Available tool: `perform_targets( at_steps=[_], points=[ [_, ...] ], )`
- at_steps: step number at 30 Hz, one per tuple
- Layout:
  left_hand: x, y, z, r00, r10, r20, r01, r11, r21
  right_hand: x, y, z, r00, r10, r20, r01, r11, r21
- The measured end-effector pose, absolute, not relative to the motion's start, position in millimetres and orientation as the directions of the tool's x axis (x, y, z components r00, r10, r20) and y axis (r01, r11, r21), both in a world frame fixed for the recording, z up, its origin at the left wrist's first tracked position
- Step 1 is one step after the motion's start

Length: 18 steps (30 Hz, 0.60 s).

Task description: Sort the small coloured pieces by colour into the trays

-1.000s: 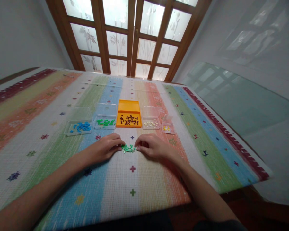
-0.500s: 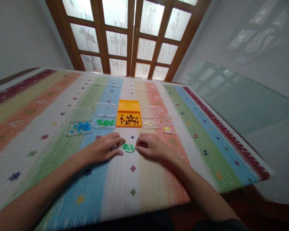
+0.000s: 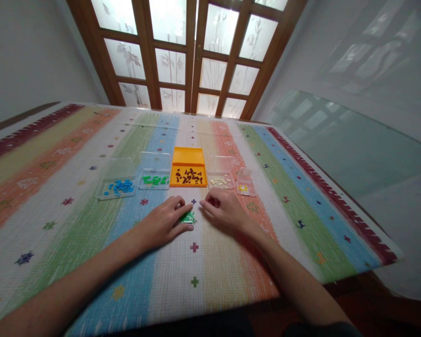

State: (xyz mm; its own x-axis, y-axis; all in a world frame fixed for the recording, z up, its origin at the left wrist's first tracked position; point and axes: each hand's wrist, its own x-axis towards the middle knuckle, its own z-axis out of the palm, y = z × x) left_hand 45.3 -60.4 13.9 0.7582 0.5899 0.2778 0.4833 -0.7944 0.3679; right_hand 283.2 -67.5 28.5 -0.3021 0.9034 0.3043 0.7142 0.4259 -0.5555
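A small pile of green and whitish pieces (image 3: 187, 217) lies on the striped cloth, between my two hands. My left hand (image 3: 170, 217) rests at the pile's left side, its thumb and index finger spread apart around the near and far edges and partly covering it. My right hand (image 3: 224, 208) is just right of the pile and apart from it, with fingers curled and the fingertips drawn together. Whether a tiny piece is between those fingertips cannot be made out.
Beyond my hands stand open boxes in a row: a clear box of blue pieces (image 3: 101, 194), a clear box of green pieces (image 3: 142, 186), an orange box of dark brown pieces (image 3: 188, 155), a clear box of cream pieces (image 3: 228, 186) and a small box of yellow pieces (image 3: 250, 192).
My left hand has moved right, over the edge of the green pile. My right hand has drawn slightly up and away from the pile.
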Motion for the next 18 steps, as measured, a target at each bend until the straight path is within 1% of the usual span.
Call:
perform_targets(
  at_steps=[6, 13, 18],
  points=[
    [47.0, -58.8, 11.3, 0.793, 0.521, 0.316, 0.429, -0.846, 0.318, 281.7, -68.3, 27.3, -0.306, 0.904, 0.299, 0.692, 0.427, -0.582],
    [42.0, -56.4, 11.0, 0.806, 0.515, 0.292, 0.426, -0.847, 0.318, 282.4, -68.0, 27.4, -0.308, 0.896, 0.32, 0.691, 0.442, -0.573],
    [39.4, -56.2, 12.4, 0.819, 0.479, 0.316, 0.386, -0.867, 0.314, 283.5, -67.5, 26.2, -0.318, 0.899, 0.301, 0.705, 0.437, -0.559]
  ],
)
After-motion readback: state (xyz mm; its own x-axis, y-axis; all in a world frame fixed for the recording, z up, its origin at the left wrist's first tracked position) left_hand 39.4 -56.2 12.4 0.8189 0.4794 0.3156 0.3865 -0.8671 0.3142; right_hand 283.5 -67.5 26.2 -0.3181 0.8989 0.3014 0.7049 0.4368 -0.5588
